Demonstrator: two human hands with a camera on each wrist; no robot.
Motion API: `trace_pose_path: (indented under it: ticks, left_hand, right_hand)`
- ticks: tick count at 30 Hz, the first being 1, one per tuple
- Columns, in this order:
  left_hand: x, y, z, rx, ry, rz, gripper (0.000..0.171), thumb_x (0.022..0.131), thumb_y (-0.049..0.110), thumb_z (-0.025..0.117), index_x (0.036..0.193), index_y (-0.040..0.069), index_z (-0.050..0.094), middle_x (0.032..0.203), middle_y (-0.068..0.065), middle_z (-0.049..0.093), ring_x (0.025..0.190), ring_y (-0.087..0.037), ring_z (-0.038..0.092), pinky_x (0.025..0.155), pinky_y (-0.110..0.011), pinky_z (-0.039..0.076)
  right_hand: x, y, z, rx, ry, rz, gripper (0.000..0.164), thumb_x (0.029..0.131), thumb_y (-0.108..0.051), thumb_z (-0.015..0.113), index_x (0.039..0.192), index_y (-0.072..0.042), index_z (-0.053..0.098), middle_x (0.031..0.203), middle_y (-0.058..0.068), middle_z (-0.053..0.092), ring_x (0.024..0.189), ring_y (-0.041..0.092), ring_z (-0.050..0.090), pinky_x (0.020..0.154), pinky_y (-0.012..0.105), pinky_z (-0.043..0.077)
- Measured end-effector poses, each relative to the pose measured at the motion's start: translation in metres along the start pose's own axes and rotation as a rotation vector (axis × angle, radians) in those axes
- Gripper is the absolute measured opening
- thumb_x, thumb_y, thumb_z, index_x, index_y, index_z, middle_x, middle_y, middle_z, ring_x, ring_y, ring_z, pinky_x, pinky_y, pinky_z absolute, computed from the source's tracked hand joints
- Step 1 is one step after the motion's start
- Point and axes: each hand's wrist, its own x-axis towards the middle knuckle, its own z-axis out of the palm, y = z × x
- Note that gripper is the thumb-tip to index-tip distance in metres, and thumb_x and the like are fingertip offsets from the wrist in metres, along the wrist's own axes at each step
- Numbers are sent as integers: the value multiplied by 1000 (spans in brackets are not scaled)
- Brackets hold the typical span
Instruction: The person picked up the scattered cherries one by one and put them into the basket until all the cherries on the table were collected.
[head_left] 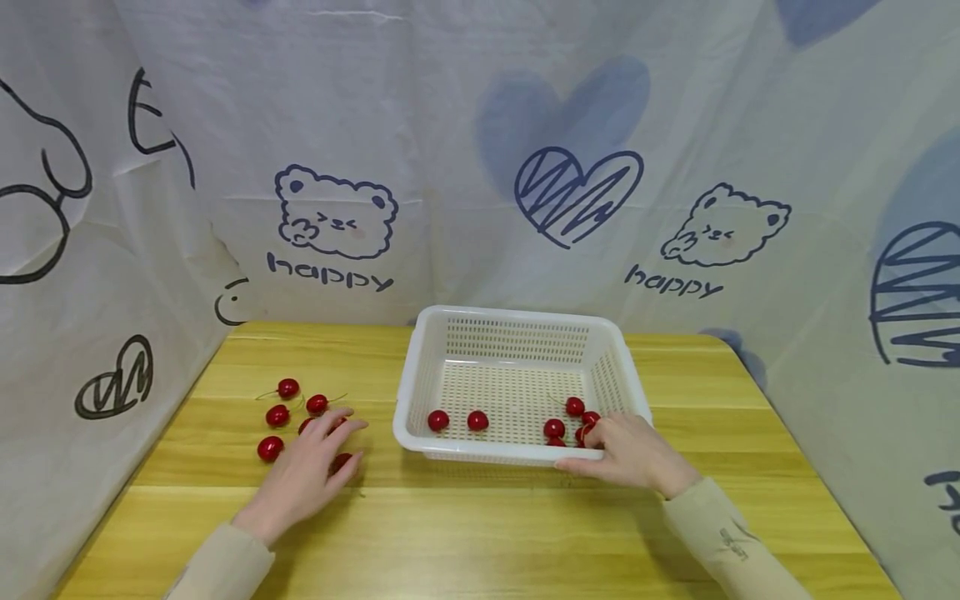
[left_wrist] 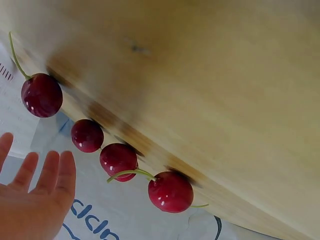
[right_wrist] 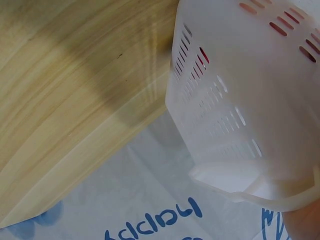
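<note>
Your left hand (head_left: 303,475) spreads its fingers among round red cherries (head_left: 271,448) on the yellow wooden bench (head_left: 480,533); your right hand (head_left: 630,450) grips the white perforated plastic basket (head_left: 517,313), probably steadying it around more cherries (head_left: 477,421).

Yellow table (head_left: 450,533) (wood-grained), white perforated basket (head_left: 480,452), red cherries (head_left: 271,448) alongside

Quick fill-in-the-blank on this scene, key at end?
The right hand grips the white rectangular perforated plastic basket at its near ____ corner.
The left hand is near round red cherries on the yellow wooden table, to the basket's ____.
Below each bear outline on the white cloth backdrop is the word ____.
Missing words: right; left; happy.
</note>
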Motion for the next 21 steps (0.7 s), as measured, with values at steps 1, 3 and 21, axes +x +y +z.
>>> trace_pose_path:
  ticks: [1, 3, 21]
  left_hand:
    - [-1, 0, 0, -1, -10, 4, 39, 87, 24, 66, 123, 12, 57, 130, -15, 50, 114, -34, 50, 88, -54, 46]
    - [-2, 1, 0, 0, -25, 7, 39, 87, 24, 66, 123, 12, 58, 128, -14, 52, 112, -33, 52, 87, -52, 48]
    - [-4, 3, 3, 28, -169, -9, 30, 87, 25, 66, 115, 14, 63, 120, -6, 57, 105, -26, 58, 83, -47, 51]
  right_hand:
    - [0, 0, 0, -3, 0, 0, 61, 77, -75, 51, 48, -26, 30, 45, -16, 15, 43, 2, 22, 41, 21, 18]
    - [0, 0, 0, -7, 2, 2, 61, 77, -75, 51, 47, -26, 30, 45, -17, 15, 43, 2, 23, 41, 21, 19]
    - [0, 0, 1, 7, 4, 0, 61, 77, -75, 51, 48, -26, 30, 46, -16, 14, 44, 2, 19, 41, 20, 17]
